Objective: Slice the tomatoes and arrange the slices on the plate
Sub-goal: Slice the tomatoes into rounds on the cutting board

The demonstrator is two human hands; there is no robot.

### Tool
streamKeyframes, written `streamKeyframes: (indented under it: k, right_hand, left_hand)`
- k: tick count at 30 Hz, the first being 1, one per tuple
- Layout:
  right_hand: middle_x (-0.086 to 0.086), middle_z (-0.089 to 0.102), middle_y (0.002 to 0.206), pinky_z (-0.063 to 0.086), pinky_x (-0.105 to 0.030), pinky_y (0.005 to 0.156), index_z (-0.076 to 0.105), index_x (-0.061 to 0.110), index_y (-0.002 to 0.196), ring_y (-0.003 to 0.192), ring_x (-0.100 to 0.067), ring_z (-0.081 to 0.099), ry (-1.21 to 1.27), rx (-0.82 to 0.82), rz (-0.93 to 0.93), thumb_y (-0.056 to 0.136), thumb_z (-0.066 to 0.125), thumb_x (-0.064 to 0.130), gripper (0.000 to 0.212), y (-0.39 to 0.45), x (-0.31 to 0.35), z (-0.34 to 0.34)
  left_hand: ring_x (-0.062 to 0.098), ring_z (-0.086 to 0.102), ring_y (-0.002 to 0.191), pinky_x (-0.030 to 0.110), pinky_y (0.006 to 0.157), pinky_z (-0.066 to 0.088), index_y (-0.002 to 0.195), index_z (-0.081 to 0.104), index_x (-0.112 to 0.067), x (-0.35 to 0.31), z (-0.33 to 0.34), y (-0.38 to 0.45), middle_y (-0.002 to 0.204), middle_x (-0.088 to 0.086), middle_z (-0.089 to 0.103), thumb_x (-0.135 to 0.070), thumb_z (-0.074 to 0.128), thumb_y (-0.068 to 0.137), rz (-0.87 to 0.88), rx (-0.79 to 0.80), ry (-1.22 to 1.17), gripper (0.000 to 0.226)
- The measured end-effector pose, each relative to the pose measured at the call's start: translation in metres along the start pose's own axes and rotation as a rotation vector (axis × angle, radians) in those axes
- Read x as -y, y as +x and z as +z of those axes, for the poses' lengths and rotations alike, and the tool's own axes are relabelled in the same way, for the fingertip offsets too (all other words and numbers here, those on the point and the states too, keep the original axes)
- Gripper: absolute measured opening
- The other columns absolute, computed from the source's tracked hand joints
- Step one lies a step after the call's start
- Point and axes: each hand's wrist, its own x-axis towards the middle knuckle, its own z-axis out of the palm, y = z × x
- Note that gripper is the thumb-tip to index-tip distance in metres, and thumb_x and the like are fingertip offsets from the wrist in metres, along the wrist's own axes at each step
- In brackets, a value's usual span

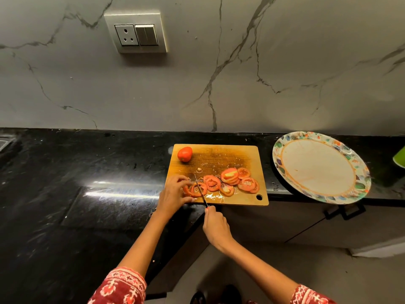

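Observation:
A wooden cutting board (230, 154) lies on the black counter. One whole tomato (184, 154) sits at its far left corner. Several tomato slices (230, 179) lie along the board's near side. My left hand (173, 191) holds the remaining tomato piece (189, 190) at the board's near left edge, fingers curled over it. My right hand (215, 227) grips the handle of a knife (200, 189), whose thin blade stands on that piece beside my left fingers. A round plate (320, 168) with a colourful rim lies to the right of the board, with nothing on it.
The black counter (87, 183) stretches left of the board and ends in a front edge near my arms. A marble wall with a socket panel (135, 31) rises behind. A green object (399, 156) shows at the right edge. Cabinet handles (346, 212) hang below the plate.

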Motion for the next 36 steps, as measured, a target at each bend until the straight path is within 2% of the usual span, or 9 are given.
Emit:
streamKeyframes:
  k: [4, 9, 13, 16, 20, 24, 26, 28, 36]
  right_hand:
    - [-0.017, 0.063, 0.106, 0.044, -0.041, 0.076, 0.047, 0.005, 0.112, 0.101, -0.036, 0.06, 0.055, -0.007, 0.002, 0.103, 0.024, 0.025, 0.032, -0.003, 0.002, 0.0]
    - [-0.017, 0.063, 0.105, 0.045, -0.042, 0.077, 0.046, 0.005, 0.112, 0.101, -0.036, 0.06, 0.076, -0.034, 0.004, 0.102, 0.025, 0.025, 0.031, -0.005, 0.005, -0.003]
    - [-0.017, 0.063, 0.104, 0.042, -0.039, 0.073, 0.046, 0.004, 0.112, 0.1, -0.037, 0.059, 0.112, -0.075, 0.013, 0.102, 0.025, 0.025, 0.031, 0.0, 0.004, -0.014]
    - [-0.017, 0.062, 0.097, 0.038, -0.036, 0.068, 0.048, 0.005, 0.106, 0.092, -0.036, 0.06, 0.163, -0.109, -0.003, 0.102, 0.026, 0.026, 0.031, 0.01, 0.006, -0.023]
    - [-0.01, 0.054, 0.083, 0.037, -0.035, 0.064, 0.049, 0.002, 0.105, 0.077, -0.03, 0.056, 0.217, -0.114, -0.027, 0.102, 0.027, 0.025, 0.032, 0.021, 0.011, -0.032]
    - [-0.017, 0.06, 0.094, 0.033, -0.03, 0.066, 0.05, 0.002, 0.106, 0.087, -0.034, 0.058, 0.202, -0.069, -0.01, 0.102, 0.026, 0.023, 0.032, 0.021, 0.006, -0.029]
    - [-0.018, 0.061, 0.1, 0.033, -0.03, 0.067, 0.05, 0.002, 0.107, 0.094, -0.036, 0.058, 0.184, -0.041, 0.004, 0.102, 0.026, 0.023, 0.032, 0.018, 0.002, -0.026]
    - [-0.017, 0.06, 0.103, 0.033, -0.03, 0.068, 0.05, 0.002, 0.106, 0.097, -0.036, 0.058, 0.162, -0.032, 0.008, 0.102, 0.026, 0.023, 0.032, 0.017, 0.002, -0.024]
    - [-0.017, 0.062, 0.109, 0.043, -0.039, 0.077, 0.047, 0.005, 0.114, 0.104, -0.038, 0.058, 0.031, 0.005, -0.012, 0.102, 0.026, 0.023, 0.03, 0.013, 0.015, -0.019]
  left_hand:
    - [0.017, 0.049, 0.108, 0.022, 0.067, 0.04, 0.092, 0.071, -0.017, -0.002, -0.003, 0.0, 0.107, -0.002, 0.061, -0.021, 0.073, 0.074, 0.112, 0.041, 0.279, 0.019]
    - [0.018, 0.049, 0.112, 0.031, 0.075, 0.044, 0.119, 0.061, -0.025, -0.01, -0.007, 0.011, 0.117, -0.005, 0.059, -0.033, 0.066, 0.08, 0.077, 0.127, 0.385, 0.04]
    - [0.016, 0.059, 0.099, 0.027, 0.071, 0.042, 0.106, 0.068, -0.021, -0.019, -0.011, 0.021, 0.107, -0.003, 0.066, -0.035, 0.062, 0.085, 0.066, 0.045, 0.281, 0.026]
    - [0.012, 0.064, 0.084, 0.029, 0.073, 0.049, 0.095, 0.072, -0.024, -0.029, -0.021, 0.032, 0.094, -0.006, 0.07, -0.035, 0.065, 0.083, -0.09, -0.059, 0.028, 0.017]
    - [0.017, 0.067, 0.066, 0.041, 0.073, 0.057, 0.088, 0.074, -0.016, -0.029, -0.024, 0.044, 0.079, 0.003, 0.07, -0.023, 0.068, 0.083, -0.358, 0.004, -0.277, 0.01]
    - [0.024, 0.067, 0.069, 0.037, 0.073, 0.057, 0.066, 0.068, -0.02, -0.009, -0.022, 0.044, 0.074, 0.008, 0.069, -0.016, 0.067, 0.082, -0.583, 0.114, -0.128, 0.016]
    - [0.027, 0.064, 0.09, 0.031, 0.076, 0.052, 0.077, 0.07, -0.021, -0.007, -0.024, 0.04, 0.091, 0.006, 0.068, -0.017, 0.066, 0.079, -0.579, 0.144, 0.07, 0.006]
    - [0.025, 0.061, 0.099, 0.03, 0.076, 0.049, 0.091, 0.07, -0.023, -0.006, -0.023, 0.04, 0.101, 0.003, 0.067, -0.018, 0.067, 0.079, -0.51, 0.13, 0.145, 0.013]
    - [0.015, 0.063, 0.088, 0.031, 0.076, 0.049, 0.081, 0.073, -0.024, -0.001, -0.017, 0.039, 0.091, -0.001, 0.07, -0.016, 0.07, 0.079, -0.307, 0.15, 0.036, 0.009]
